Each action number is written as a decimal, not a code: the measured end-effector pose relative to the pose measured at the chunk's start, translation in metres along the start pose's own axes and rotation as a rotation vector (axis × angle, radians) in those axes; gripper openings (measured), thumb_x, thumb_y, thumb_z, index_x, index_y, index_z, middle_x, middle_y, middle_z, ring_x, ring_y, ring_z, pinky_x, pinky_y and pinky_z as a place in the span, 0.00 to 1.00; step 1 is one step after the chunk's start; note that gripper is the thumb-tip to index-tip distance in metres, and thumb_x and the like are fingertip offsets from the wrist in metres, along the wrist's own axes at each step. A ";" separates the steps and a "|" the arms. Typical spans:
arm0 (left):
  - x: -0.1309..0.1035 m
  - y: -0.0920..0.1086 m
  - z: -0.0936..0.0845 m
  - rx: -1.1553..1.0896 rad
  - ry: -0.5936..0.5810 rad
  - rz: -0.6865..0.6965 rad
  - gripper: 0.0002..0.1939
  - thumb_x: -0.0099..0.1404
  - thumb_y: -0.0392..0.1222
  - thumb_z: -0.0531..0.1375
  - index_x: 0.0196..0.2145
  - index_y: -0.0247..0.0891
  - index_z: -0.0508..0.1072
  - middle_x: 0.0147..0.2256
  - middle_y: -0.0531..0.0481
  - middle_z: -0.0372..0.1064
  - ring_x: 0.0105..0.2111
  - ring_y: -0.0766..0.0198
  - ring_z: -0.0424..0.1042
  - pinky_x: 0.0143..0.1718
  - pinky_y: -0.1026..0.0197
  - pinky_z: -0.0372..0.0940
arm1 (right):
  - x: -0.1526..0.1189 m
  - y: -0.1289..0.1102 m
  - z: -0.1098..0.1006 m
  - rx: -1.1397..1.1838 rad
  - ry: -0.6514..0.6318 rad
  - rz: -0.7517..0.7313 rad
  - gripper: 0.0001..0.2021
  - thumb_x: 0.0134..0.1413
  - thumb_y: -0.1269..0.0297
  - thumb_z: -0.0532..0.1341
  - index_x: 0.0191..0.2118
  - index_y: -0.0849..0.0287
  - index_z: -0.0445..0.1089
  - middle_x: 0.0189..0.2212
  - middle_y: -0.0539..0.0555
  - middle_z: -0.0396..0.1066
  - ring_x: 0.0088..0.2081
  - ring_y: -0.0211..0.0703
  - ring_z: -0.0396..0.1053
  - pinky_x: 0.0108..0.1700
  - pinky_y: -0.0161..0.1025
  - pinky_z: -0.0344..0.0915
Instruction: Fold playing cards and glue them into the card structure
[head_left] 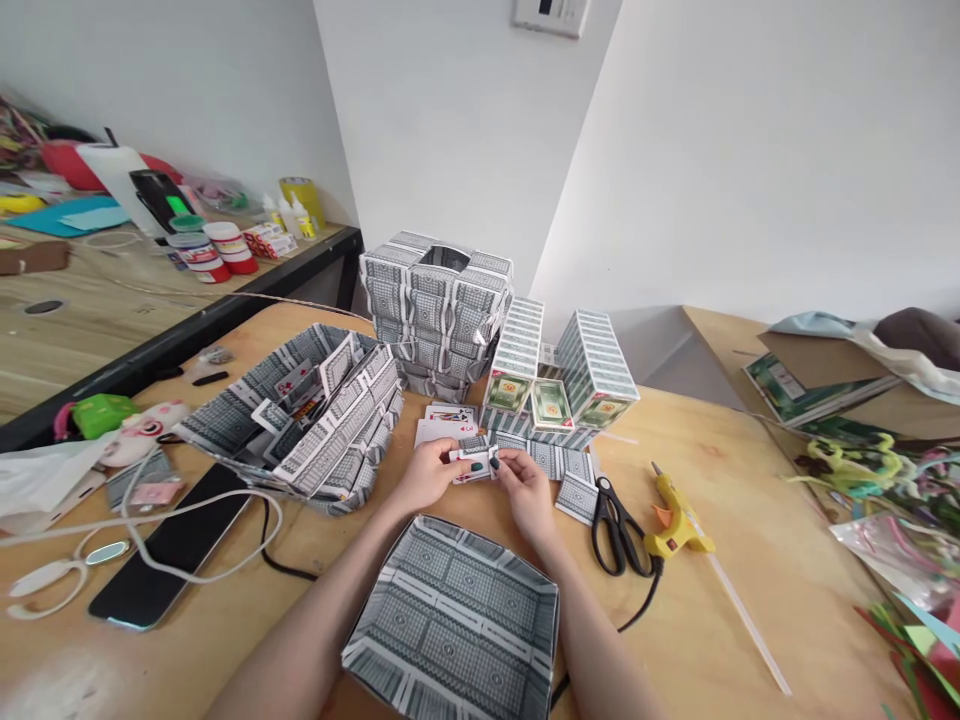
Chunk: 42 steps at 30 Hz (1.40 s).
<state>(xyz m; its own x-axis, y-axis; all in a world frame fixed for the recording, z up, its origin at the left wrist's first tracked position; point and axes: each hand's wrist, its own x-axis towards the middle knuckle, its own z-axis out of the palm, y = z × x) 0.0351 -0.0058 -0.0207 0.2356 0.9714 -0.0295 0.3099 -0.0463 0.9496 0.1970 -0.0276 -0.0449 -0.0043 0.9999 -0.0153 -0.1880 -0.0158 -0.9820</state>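
Note:
Both hands meet at the middle of the table over a small folded playing card (474, 455). My left hand (433, 474) pinches its left end, and my right hand (522, 486) pinches its right end. Loose cards (445, 430) lie just behind my left hand, and more grey-backed cards (576, 497) lie right of my right hand. Between my forearms stands an open square tray made of cards (457, 620). A boat-shaped card basket (330, 440) holding loose cards is at the left. Behind stands a tall card-built box (439, 310) with an opening on top.
Stacked card packs (517, 350) stand behind my right hand. Black scissors (616, 530) and a yellow glue gun (679, 520) with a clear stick lie to the right. At left are a phone (169, 555), white cable (277, 520) and green toy (101, 415). Paint jars (199, 257) sit on the side table.

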 end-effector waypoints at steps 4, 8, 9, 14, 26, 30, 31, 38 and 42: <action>0.000 0.001 -0.002 -0.071 -0.046 -0.015 0.06 0.52 0.39 0.57 0.25 0.32 0.70 0.23 0.54 0.67 0.24 0.68 0.64 0.25 0.68 0.58 | 0.000 0.000 -0.003 -0.135 0.008 -0.021 0.09 0.45 0.60 0.61 0.32 0.59 0.70 0.28 0.52 0.70 0.31 0.42 0.65 0.36 0.39 0.61; 0.000 -0.003 -0.003 -0.089 -0.101 0.002 0.07 0.52 0.38 0.57 0.27 0.32 0.71 0.24 0.51 0.69 0.26 0.66 0.66 0.27 0.66 0.60 | -0.002 -0.002 -0.005 -0.202 -0.023 -0.034 0.08 0.47 0.60 0.59 0.28 0.60 0.69 0.24 0.51 0.67 0.27 0.40 0.62 0.32 0.37 0.59; 0.000 -0.004 -0.003 -0.083 -0.109 0.011 0.07 0.53 0.39 0.57 0.27 0.32 0.71 0.25 0.51 0.69 0.26 0.65 0.66 0.27 0.66 0.60 | -0.002 -0.003 -0.005 -0.209 -0.040 -0.039 0.08 0.48 0.60 0.59 0.28 0.60 0.68 0.24 0.50 0.66 0.27 0.39 0.61 0.30 0.36 0.58; 0.001 -0.008 -0.004 0.001 -0.115 0.055 0.12 0.56 0.44 0.55 0.22 0.33 0.69 0.22 0.53 0.65 0.24 0.67 0.63 0.25 0.68 0.57 | -0.004 -0.009 -0.005 -0.257 -0.115 -0.095 0.12 0.50 0.61 0.57 0.41 0.58 0.65 0.23 0.46 0.57 0.24 0.36 0.56 0.28 0.34 0.55; -0.001 0.003 0.000 -0.177 -0.107 0.083 0.15 0.55 0.46 0.58 0.36 0.33 0.70 0.32 0.48 0.70 0.32 0.64 0.66 0.33 0.65 0.61 | -0.003 -0.005 -0.002 -0.094 -0.061 0.002 0.10 0.50 0.58 0.58 0.29 0.58 0.58 0.19 0.45 0.61 0.20 0.34 0.59 0.24 0.33 0.55; -0.002 0.000 0.000 -0.052 -0.118 0.030 0.12 0.55 0.45 0.57 0.30 0.32 0.72 0.27 0.49 0.69 0.28 0.64 0.66 0.31 0.63 0.61 | -0.002 -0.010 -0.002 0.002 -0.119 0.051 0.12 0.48 0.56 0.59 0.29 0.57 0.57 0.19 0.48 0.67 0.20 0.37 0.64 0.26 0.37 0.61; -0.002 -0.001 0.001 -0.030 -0.108 0.029 0.12 0.56 0.45 0.56 0.29 0.32 0.72 0.26 0.49 0.69 0.28 0.64 0.65 0.31 0.63 0.60 | -0.002 -0.011 -0.001 0.019 -0.129 0.061 0.12 0.47 0.56 0.60 0.29 0.57 0.57 0.19 0.48 0.68 0.20 0.38 0.65 0.26 0.38 0.62; -0.001 -0.002 0.002 -0.094 -0.050 0.090 0.10 0.58 0.42 0.53 0.28 0.33 0.69 0.26 0.51 0.66 0.28 0.66 0.64 0.31 0.65 0.59 | -0.004 -0.015 0.002 0.034 -0.220 0.102 0.13 0.44 0.58 0.62 0.31 0.58 0.59 0.23 0.48 0.68 0.21 0.37 0.67 0.25 0.36 0.64; -0.002 0.004 0.000 -0.088 -0.045 0.053 0.07 0.55 0.40 0.54 0.24 0.34 0.67 0.22 0.54 0.62 0.25 0.68 0.61 0.27 0.67 0.57 | -0.006 -0.014 0.002 0.011 -0.263 0.134 0.14 0.45 0.59 0.61 0.34 0.58 0.58 0.21 0.48 0.70 0.20 0.37 0.68 0.24 0.35 0.64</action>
<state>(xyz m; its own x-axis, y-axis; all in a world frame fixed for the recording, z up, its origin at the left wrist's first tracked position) 0.0354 -0.0080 -0.0171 0.2912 0.9566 0.0096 0.2144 -0.0750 0.9739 0.1974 -0.0335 -0.0304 -0.2842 0.9542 -0.0940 -0.1796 -0.1493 -0.9723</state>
